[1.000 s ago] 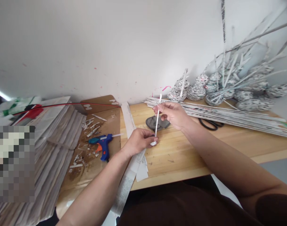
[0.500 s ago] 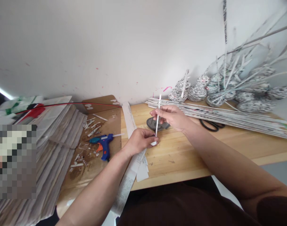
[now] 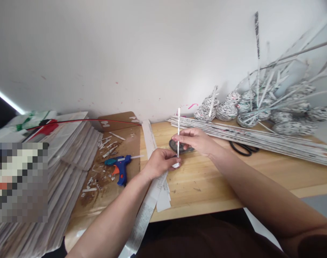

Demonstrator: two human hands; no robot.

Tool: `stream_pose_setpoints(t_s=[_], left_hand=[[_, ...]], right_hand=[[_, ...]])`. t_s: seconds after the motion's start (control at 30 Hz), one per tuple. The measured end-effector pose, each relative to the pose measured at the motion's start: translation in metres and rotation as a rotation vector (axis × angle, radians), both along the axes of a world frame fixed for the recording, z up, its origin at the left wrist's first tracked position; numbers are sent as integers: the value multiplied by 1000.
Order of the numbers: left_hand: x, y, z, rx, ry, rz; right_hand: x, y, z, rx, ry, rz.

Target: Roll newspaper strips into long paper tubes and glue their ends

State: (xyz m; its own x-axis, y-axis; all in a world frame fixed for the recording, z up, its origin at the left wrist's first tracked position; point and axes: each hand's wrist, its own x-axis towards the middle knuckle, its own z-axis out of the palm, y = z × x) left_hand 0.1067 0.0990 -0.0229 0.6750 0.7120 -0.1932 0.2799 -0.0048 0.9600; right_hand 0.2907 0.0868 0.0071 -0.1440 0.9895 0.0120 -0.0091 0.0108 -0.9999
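Observation:
A thin white rolled paper tube (image 3: 178,120) stands nearly upright between my hands over the table. My left hand (image 3: 161,163) is closed around its lower end, where a printed newspaper strip (image 3: 145,208) trails down under my forearm toward the table's front edge. My right hand (image 3: 194,139) pinches the tube's middle between thumb and fingers. Behind my right hand lies a dark grey oval pad (image 3: 175,145), partly hidden by the fingers. More paper strips (image 3: 148,136) lie on the table left of and beneath my left hand.
A blue glue gun (image 3: 121,168) lies on stained cardboard with paper scraps (image 3: 106,150). Stacked newspapers (image 3: 69,157) fill the left side. Long paper tubes (image 3: 249,136), black scissors handles (image 3: 244,148) and woven paper shapes (image 3: 225,109) lie to the right, against the wall.
The paper tube has gone from leaning slightly right to nearly upright. My right hand has shifted a little lower on it; my left hand keeps its hold. The view has shifted slightly.

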Motion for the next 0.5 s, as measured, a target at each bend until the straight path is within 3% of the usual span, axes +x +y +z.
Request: stream_pose_setpoints(t_s=[0.27,0.5], left_hand=[[0,-1,1,-21,-12,16],[-1,-1,-1,17,28,-28]], right_hand=[[1,1,-6,-16,10,-32],[2,3,-2,32,227,-147]])
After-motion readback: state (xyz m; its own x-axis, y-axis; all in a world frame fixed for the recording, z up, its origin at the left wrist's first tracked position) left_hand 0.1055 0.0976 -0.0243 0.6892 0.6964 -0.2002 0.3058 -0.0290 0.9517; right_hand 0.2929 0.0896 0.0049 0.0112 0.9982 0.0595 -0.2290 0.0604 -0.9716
